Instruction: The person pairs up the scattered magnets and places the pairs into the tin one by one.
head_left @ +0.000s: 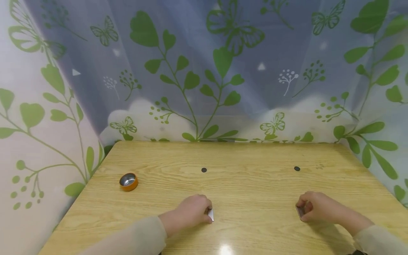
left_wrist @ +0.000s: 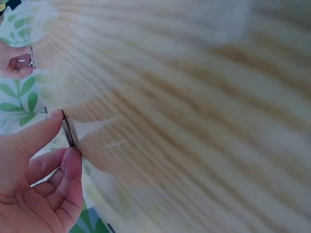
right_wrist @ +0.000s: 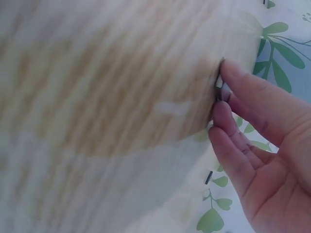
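Note:
My left hand (head_left: 191,211) is at the near middle of the wooden table, pinching a small flat silvery piece (head_left: 211,214) by its edges between thumb and fingers. In the left wrist view that thin piece (left_wrist: 69,132) sits at or just above the table surface; I cannot tell which. Further right, my right hand (head_left: 322,208) pinches a similar small flat piece (head_left: 300,212), darker in the head view. The right wrist view has this piece (right_wrist: 219,85) edge-on between thumb and fingertips, close to the tabletop. Exactly what both pieces are cannot be made out.
Two black round discs lie on the table (head_left: 248,184) beyond my hands, a left disc (head_left: 204,170) and a right disc (head_left: 297,169). A small orange bowl (head_left: 129,186) with a metal inside stands at the left. A leaf-printed curtain (head_left: 178,106) hangs behind the table.

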`<state>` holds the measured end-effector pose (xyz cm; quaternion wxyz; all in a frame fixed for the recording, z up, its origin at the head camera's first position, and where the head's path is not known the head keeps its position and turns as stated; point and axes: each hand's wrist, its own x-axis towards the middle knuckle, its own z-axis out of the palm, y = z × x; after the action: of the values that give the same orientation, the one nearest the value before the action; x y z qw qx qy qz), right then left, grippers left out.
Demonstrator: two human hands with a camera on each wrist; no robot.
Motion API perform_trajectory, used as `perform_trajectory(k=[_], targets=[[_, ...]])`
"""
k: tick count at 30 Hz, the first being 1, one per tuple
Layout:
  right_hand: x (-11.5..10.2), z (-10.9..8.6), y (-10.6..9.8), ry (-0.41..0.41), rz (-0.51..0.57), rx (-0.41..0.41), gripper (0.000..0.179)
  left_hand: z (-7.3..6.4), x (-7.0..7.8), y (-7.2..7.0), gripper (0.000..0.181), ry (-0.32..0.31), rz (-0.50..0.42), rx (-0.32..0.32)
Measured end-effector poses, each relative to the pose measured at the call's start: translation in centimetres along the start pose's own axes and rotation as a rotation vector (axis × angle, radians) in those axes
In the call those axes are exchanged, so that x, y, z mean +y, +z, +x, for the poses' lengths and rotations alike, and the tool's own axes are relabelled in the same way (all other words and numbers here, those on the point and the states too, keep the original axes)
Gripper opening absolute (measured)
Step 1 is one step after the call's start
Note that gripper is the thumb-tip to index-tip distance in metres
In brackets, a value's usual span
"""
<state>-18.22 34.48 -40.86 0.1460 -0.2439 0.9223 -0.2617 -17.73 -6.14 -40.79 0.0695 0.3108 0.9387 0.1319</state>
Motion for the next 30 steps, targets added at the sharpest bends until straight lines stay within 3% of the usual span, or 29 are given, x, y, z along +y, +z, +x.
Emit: perform_trajectory(k=[7,30], targets=[[-0.5,0.1,0.1,-0.006,-0.008,0.027,0.029,0.7,0.2,0.3,0.024,-0.025,-0.077,0.006],[-1.8,1.5,1.3,-0.035,0.026,0.029,0.031,2.0,1.6,0.4,0.023,-0.066,-0.094,0.018]])
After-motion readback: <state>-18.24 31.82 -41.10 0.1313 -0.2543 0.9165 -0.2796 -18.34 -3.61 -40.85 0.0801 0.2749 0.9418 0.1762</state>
